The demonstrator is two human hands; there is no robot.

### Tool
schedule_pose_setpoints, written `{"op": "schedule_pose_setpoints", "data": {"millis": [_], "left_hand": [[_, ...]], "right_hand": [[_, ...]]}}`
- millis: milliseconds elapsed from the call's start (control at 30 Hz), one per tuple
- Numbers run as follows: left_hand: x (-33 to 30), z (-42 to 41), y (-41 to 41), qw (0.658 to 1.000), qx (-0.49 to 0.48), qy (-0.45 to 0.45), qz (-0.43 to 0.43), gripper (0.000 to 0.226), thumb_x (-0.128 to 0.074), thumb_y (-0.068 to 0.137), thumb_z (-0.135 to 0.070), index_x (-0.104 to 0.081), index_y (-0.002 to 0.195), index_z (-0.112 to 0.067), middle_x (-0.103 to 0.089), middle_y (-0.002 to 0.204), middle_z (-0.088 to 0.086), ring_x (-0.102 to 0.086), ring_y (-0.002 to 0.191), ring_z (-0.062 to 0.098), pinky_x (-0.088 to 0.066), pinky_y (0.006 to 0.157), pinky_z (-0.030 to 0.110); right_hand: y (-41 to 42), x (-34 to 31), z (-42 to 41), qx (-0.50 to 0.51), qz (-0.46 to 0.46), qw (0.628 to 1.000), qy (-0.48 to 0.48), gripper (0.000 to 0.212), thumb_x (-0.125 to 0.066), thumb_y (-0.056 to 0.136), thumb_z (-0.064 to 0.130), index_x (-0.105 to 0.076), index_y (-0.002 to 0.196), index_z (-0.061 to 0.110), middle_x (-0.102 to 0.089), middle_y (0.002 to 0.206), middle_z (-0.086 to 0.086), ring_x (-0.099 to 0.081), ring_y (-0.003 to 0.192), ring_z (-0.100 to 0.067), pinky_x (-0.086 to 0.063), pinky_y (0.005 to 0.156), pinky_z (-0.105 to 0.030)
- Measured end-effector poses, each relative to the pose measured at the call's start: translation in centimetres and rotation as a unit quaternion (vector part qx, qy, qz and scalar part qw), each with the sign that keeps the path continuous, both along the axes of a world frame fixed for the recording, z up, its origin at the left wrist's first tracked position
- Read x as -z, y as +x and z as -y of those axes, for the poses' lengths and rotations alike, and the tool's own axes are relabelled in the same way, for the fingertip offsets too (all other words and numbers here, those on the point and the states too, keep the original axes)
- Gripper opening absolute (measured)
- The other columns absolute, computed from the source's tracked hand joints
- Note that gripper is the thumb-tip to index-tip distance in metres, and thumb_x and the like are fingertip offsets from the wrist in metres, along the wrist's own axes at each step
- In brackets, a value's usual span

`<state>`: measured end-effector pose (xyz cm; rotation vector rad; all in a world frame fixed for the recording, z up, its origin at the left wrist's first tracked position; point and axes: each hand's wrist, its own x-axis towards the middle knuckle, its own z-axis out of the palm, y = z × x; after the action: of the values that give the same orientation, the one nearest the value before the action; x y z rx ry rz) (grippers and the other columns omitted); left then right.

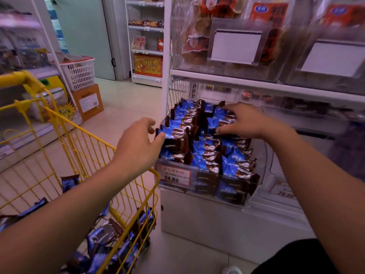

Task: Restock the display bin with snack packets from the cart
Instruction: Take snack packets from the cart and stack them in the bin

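Both hands are over the display bin (pixel 199 186), a clear-fronted tray on the lower shelf, right of the yellow cart (pixel 122 155); the left hand (pixel 138 143) sits at the bin's near-left corner, fingers loosely spread, its thumb tip against the end of the upright row of blue snack packets (pixel 183 119), gripping nothing that I can make out; the right hand (pixel 243 121) lies further in, toward the far right, fingers curled down onto packets there, seemingly pressing or shuffling them, though whether it pinches one I cannot tell. That left row runs from near to far, packets standing on edge; those on the right lie flatter and looser. Spare packets (pixel 102 240) remain in the cart's basket, low and to the left; the left hand is plainly nearer them, so the next fetch likely falls to it, a swing down and left.
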<state>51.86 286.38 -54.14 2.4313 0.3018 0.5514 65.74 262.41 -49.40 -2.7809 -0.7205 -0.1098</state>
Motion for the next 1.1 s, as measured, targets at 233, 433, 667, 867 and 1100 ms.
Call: {"op": "schedule_pose_setpoints", "data": {"millis": [233,433,667,867,1100], "left_hand": [[1.0,-1.2,0.9,1.000,0.022,-0.001,-0.005,0.023,-0.061,0.096,-0.030,-0.063,0.119,-0.024,-0.066,0.100,-0.006,-0.062,0.085,0.014,-0.043,0.055,0.021],[1.4,-1.5,1.0,0.999,0.035,-0.031,-0.009,0.024,-0.061,0.096,-0.026,-0.061,0.121,-0.027,-0.064,0.098,-0.009,-0.064,0.089,0.014,-0.044,0.056,0.022],[0.2,-2.4,-0.1,0.995,0.094,-0.004,-0.041,0.038,-0.064,0.095,-0.028,-0.056,0.131,-0.023,-0.063,0.099,-0.011,-0.061,0.078,0.005,-0.042,0.059,0.021],[-2.8,-9.5,-4.1,0.987,0.063,0.144,-0.020,0.014,-0.067,0.090,-0.038,-0.068,0.088,-0.024,-0.068,0.082,-0.003,-0.063,0.074,0.016,-0.047,0.068,0.028],[-0.2,-18.0,-10.4,0.832,-0.005,0.282,-0.478,0.036,-0.058,0.095,-0.047,-0.074,0.103,-0.015,-0.072,0.101,0.004,-0.065,0.099,0.024,-0.053,0.087,0.035]], "right_hand": [[2.2,1.4,-2.5,-0.024,0.006,0.999,0.026,0.069,-0.078,0.085,0.041,-0.054,0.142,0.010,-0.058,0.139,-0.014,-0.054,0.125,-0.032,-0.039,0.094,-0.030],[3.2,2.8,-3.0,-0.002,-0.015,0.994,-0.105,0.067,-0.045,0.101,0.055,-0.025,0.158,0.028,-0.007,0.169,-0.002,-0.004,0.153,-0.034,-0.014,0.123,-0.050],[1.5,2.3,-3.8,0.044,-0.045,0.989,-0.133,0.071,-0.017,0.098,0.070,-0.005,0.160,0.038,0.009,0.168,0.012,0.015,0.154,-0.024,0.001,0.120,-0.063],[-7.3,0.4,-7.2,-0.067,0.267,0.960,-0.041,0.056,-0.040,0.094,0.052,-0.053,0.131,0.012,-0.056,0.132,-0.022,-0.053,0.117,-0.044,-0.050,0.093,-0.058],[-19.4,2.7,-22.9,-0.423,0.007,0.886,-0.189,0.060,-0.059,0.086,0.067,-0.055,0.131,0.028,-0.063,0.118,0.003,-0.059,0.100,-0.021,-0.051,0.079,-0.040]]}}
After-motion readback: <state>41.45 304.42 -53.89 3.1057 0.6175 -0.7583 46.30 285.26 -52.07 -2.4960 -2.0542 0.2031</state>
